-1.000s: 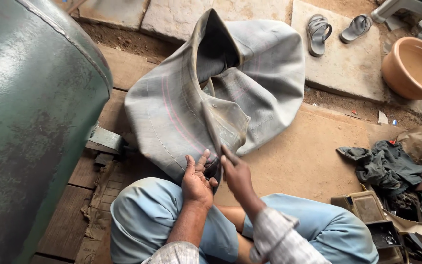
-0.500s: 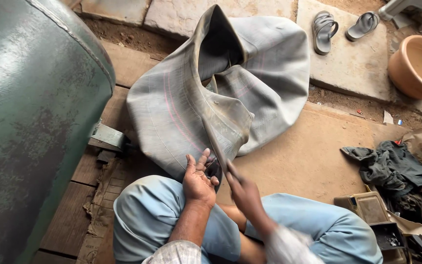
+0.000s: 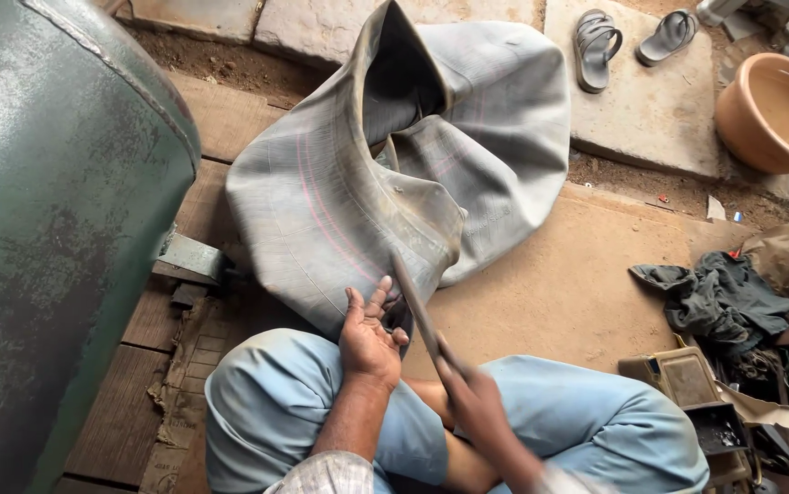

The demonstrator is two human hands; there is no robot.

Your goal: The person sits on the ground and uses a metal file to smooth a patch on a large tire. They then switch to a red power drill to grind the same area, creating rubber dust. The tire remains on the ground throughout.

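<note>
The right hand (image 3: 477, 398) has its grip closed around the lower end of a thin, dark, straight rod-like tool (image 3: 415, 306), which slants up and away from the fist; the hand is blurred. Just beside it, the left hand (image 3: 369, 338) lies with fingers spread and loosely curled, its grip pressing down the near edge of a large, grey, crumpled rubber inner tube (image 3: 358, 192). The tool's far end lies across that same edge, close to the left fingers. The tube spreads away from both hands over a brown wooden floor (image 3: 577, 284). Under the hands are the person's crossed legs in light blue trousers (image 3: 275, 412). Well beyond the tube lie grey sandals (image 3: 595, 46); a terracotta bowl (image 3: 769, 110) sits far right.
</note>
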